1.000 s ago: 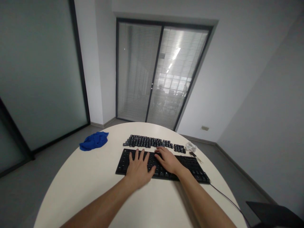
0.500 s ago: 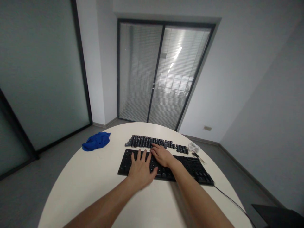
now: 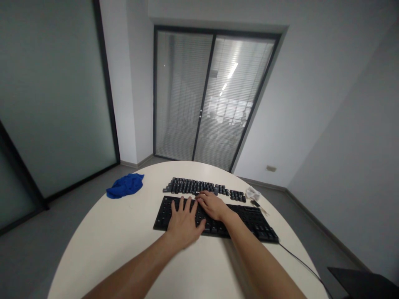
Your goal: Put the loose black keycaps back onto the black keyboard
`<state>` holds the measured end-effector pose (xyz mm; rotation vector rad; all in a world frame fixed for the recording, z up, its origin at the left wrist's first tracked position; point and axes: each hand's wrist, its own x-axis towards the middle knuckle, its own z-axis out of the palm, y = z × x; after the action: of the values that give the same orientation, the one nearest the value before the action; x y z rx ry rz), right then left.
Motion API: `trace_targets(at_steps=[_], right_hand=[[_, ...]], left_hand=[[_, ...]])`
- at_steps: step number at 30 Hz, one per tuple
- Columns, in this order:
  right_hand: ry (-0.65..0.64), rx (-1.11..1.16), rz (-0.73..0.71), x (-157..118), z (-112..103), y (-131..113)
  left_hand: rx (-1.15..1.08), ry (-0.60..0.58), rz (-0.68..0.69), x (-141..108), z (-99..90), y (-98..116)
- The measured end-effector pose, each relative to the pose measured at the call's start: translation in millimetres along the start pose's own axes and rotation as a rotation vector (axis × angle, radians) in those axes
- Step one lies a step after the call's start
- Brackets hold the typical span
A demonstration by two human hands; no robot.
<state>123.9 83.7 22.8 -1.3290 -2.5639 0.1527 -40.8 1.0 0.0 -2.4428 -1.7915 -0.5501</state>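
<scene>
A black keyboard lies flat across the table, with bare spots where keys are off at its left part. My left hand rests palm down on its left side, fingers spread, holding nothing. Beside it, my right hand hangs over the keyboard's upper edge with its fingers drawn together. A small dark keycap seems to be at those fingertips, though it is mostly hidden. Just beyond the keyboard, loose keycaps stand in rows, and a smaller group of keycaps sits to their right.
A crumpled blue cloth lies at the left of the round white table. Toward the right edge are a clear plastic bag and a small dark item. The keyboard's cable runs off the right side.
My right fingertips have drawn back slightly from the loose keycaps toward the keyboard. My left hand has stayed spread on the keys.
</scene>
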Motion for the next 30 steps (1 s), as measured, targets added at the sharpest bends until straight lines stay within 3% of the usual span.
trace_targets(at_steps=[30], right_hand=[[0.023, 0.008, -0.015, -5.0, -2.5, 0.2]], left_hand=[[0.008, -0.015, -0.002, 0.1, -2.1, 0.8]])
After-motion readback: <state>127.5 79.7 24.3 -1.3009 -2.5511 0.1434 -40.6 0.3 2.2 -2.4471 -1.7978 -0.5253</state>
